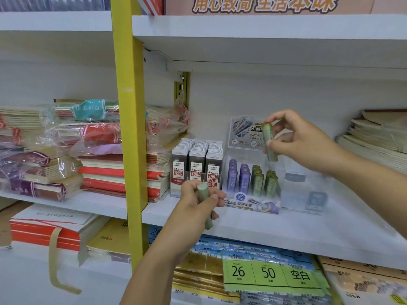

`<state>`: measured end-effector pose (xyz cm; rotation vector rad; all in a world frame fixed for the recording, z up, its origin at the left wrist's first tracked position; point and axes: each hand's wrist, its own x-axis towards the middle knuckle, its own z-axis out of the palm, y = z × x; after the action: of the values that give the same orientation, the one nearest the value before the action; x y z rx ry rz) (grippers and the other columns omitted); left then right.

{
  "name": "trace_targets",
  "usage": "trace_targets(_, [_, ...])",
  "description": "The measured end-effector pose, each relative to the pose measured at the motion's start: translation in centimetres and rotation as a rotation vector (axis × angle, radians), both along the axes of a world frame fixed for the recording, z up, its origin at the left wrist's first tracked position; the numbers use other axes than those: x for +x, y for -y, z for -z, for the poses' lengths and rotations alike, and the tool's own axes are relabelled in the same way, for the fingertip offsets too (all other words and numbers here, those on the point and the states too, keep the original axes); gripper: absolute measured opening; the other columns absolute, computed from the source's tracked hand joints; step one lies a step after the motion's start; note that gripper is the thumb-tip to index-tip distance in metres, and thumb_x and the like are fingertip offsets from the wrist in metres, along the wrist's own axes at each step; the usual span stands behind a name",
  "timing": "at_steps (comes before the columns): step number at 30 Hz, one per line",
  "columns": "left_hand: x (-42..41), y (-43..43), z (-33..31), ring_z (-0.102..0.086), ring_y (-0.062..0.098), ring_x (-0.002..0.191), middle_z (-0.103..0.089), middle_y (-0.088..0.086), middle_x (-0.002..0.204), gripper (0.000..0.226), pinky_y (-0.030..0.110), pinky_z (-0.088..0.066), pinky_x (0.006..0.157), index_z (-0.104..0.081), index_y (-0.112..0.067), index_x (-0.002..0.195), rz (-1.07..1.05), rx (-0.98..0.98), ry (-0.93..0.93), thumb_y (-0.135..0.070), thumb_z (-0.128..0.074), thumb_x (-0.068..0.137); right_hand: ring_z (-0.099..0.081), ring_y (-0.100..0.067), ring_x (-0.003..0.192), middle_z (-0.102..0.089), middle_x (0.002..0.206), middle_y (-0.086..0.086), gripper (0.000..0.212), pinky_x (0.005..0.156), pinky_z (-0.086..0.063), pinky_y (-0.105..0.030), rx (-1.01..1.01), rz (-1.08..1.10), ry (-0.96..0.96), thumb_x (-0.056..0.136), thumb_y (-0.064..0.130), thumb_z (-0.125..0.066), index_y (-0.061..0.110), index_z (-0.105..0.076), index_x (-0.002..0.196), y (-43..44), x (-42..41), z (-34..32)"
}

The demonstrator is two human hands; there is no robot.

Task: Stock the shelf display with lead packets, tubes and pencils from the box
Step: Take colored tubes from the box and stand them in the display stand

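A clear display stand sits on the white shelf, holding purple lead tubes on its left and green lead tubes on its right. My right hand pinches a green tube upright, just above the stand's green rows. In front of the shelf edge my left hand grips another green tube. Left of the stand, a tray of grey lead packets labelled 0.5 HB stands packed in three rows.
A yellow upright post divides the shelving. Stacks of wrapped notebooks fill the left bay, and more books lie at far right. An empty clear display box stands right of the stand. Paper packs fill the lower shelf.
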<state>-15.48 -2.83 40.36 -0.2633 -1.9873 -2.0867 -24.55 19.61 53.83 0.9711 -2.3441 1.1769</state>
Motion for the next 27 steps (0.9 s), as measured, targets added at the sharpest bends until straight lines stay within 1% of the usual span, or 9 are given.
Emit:
trace_targets(4, [0.0, -0.5, 0.1, -0.071, 0.011, 0.091, -0.074, -0.011, 0.097, 0.012, 0.033, -0.055, 0.078, -0.052, -0.023, 0.11, -0.018, -0.01, -0.013, -0.027, -0.057, 0.1, -0.056, -0.011, 0.067, -0.055, 0.085, 0.008, 0.035, 0.068, -0.045, -0.018, 0.049, 0.1, -0.103, 0.082, 0.009, -0.072, 0.034, -0.05, 0.092, -0.4, -1.8, -0.5])
trace_targets(8, [0.1, -1.2, -0.2, -0.072, 0.008, 0.09, -0.072, -0.01, 0.093, 0.013, 0.026, -0.059, 0.074, -0.066, -0.034, 0.105, -0.05, 0.012, -0.075, -0.026, -0.06, 0.098, -0.054, 0.008, 0.068, -0.06, 0.083, 0.011, 0.029, 0.06, -0.036, -0.003, 0.275, 0.208, -0.189, 0.078, 0.019, -0.075, 0.032, -0.051, 0.088, -0.5, -2.6, 0.1])
trace_targets(10, [0.2, -1.4, -0.4, -0.072, 0.01, 0.087, -0.072, -0.008, 0.087, 0.022, 0.028, -0.061, 0.074, -0.067, -0.046, 0.102, -0.046, 0.003, -0.096, -0.027, -0.057, 0.099, -0.054, 0.003, 0.075, -0.061, 0.084, 0.012, 0.03, 0.062, -0.037, -0.007, 0.39, 0.229, -0.198, 0.076, 0.021, -0.076, 0.033, -0.049, 0.083, -0.5, -3.0, 0.5])
trace_targets(13, [0.3, -1.5, -0.6, -0.071, 0.013, 0.079, -0.071, -0.008, 0.081, 0.026, 0.03, -0.061, 0.071, -0.066, -0.049, 0.103, -0.044, 0.004, -0.112, -0.028, -0.053, 0.101, -0.049, -0.001, 0.079, -0.06, 0.084, 0.012, 0.033, 0.069, -0.041, -0.025, 0.462, 0.214, -0.16, 0.075, 0.019, -0.077, 0.034, -0.048, 0.08, -0.4, -3.5, 0.9])
trace_targets(16, [0.3, -1.6, -0.5, -0.067, 0.011, 0.074, -0.069, -0.009, 0.08, 0.027, 0.024, -0.057, 0.067, -0.066, -0.05, 0.104, -0.05, -0.013, -0.117, -0.028, -0.051, 0.102, -0.051, -0.008, 0.084, -0.062, 0.087, 0.009, 0.03, 0.076, -0.045, -0.031, 0.451, 0.2, -0.104, 0.075, 0.018, -0.078, 0.032, -0.052, 0.081, -0.5, -3.8, 1.1])
trace_targets(20, [0.2, -1.6, -0.5, -0.065, 0.009, 0.073, -0.069, -0.01, 0.081, 0.029, 0.021, -0.054, 0.065, -0.066, -0.052, 0.099, -0.051, -0.025, -0.118, -0.028, -0.048, 0.103, -0.055, -0.013, 0.09, -0.066, 0.09, 0.002, 0.026, 0.074, -0.042, -0.023, 0.439, 0.187, -0.041, 0.077, 0.021, -0.079, 0.029, -0.058, 0.091, -0.7, -4.1, 1.5])
trace_targets(22, [0.1, -1.6, -0.5, -0.065, 0.009, 0.073, -0.069, -0.011, 0.081, 0.029, 0.021, -0.053, 0.065, -0.066, -0.051, 0.099, -0.05, -0.027, -0.114, -0.029, -0.048, 0.103, -0.056, -0.015, 0.094, -0.065, 0.09, 0.0, 0.026, 0.079, -0.045, -0.028, 0.454, 0.201, -0.051, 0.077, 0.022, -0.08, 0.031, -0.06, 0.091, -0.8, -4.2, 1.6])
trace_targets(24, [0.1, -1.5, -0.4, -0.065, 0.01, 0.073, -0.069, -0.01, 0.081, 0.025, 0.021, -0.053, 0.065, -0.065, -0.047, 0.105, -0.05, -0.014, -0.109, -0.029, -0.048, 0.103, -0.055, -0.015, 0.096, -0.063, 0.089, 0.003, 0.025, 0.086, -0.046, -0.034, 0.466, 0.227, -0.077, 0.075, 0.024, -0.081, 0.031, -0.061, 0.088, -0.9, -4.1, 1.6])
trace_targets(27, [0.1, -1.5, -0.3, -0.065, 0.009, 0.073, -0.069, -0.009, 0.082, 0.023, 0.021, -0.054, 0.065, -0.064, -0.046, 0.106, -0.052, -0.017, -0.108, -0.03, -0.048, 0.103, -0.042, -0.008, 0.097, -0.06, 0.085, 0.016, 0.023, 0.078, -0.037, -0.029, 0.502, 0.273, -0.136, 0.076, 0.027, -0.08, 0.031, -0.065, 0.092, -1.0, -4.2, 1.7])
